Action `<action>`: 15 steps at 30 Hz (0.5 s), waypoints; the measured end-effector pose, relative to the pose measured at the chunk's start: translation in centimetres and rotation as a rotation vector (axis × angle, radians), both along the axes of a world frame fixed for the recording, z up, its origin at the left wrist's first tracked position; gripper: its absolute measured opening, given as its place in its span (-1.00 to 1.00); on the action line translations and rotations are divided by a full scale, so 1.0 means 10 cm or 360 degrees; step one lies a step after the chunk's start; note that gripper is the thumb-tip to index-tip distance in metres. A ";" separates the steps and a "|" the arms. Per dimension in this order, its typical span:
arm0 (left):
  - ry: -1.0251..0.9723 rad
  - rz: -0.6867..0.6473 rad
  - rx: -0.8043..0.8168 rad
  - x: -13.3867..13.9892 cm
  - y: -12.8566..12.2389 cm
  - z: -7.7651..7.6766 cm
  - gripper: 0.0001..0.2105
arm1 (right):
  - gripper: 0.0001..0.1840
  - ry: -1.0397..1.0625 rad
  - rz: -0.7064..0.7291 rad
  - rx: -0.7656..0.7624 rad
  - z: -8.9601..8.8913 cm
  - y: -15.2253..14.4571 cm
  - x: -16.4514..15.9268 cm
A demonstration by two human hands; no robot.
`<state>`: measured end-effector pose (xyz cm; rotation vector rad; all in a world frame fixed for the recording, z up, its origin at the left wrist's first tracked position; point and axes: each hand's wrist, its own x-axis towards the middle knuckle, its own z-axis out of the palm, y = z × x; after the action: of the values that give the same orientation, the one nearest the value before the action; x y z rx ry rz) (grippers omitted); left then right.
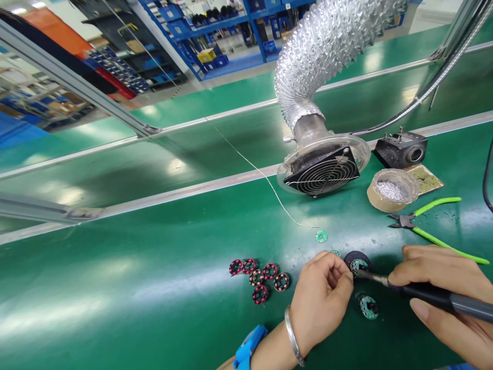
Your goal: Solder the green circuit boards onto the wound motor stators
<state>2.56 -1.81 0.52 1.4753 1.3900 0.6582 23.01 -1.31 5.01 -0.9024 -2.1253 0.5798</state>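
Observation:
My right hand (442,293) holds a black soldering iron (427,294), its tip touching or very near a green ring-shaped circuit board (358,265) on a round black base (360,255). Close to the left of that board, my left hand (323,298) is closed in a pinch; what lies between its fingers is hidden. Just below sits another board (368,307) with a black centre. Part of a further green board (336,253) shows behind my left fingers, and a loose one (321,236) lies beyond. A thin solder wire (269,184) hangs down near it.
Several wound motor coils (260,278) are grouped left of my left hand. Green-handled cutters (406,221), a tub of metal shavings (393,190), a sponge tray (425,179) and a black iron stand (402,149) lie at the right. A fume extractor (323,172) with a silver duct hangs over the bench.

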 end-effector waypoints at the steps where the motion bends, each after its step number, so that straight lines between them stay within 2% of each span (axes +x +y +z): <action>1: 0.0003 0.0000 0.0000 0.00 0.00 0.00 -0.86 | -0.62 -0.0009 0.0000 0.0008 0.00 0.00 0.00; 9: -0.0013 -0.0001 -0.0001 0.00 0.00 -0.01 -0.86 | -0.66 -0.0049 -0.0061 0.0036 0.00 -0.02 0.01; 15: 0.0012 -0.0003 -0.0006 0.00 0.01 0.02 -0.86 | -0.69 -0.0037 0.0000 0.0048 -0.01 0.00 0.00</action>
<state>2.59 -1.72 0.74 1.4771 1.3948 0.6490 23.04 -1.28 4.93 -0.8968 -2.1489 0.5386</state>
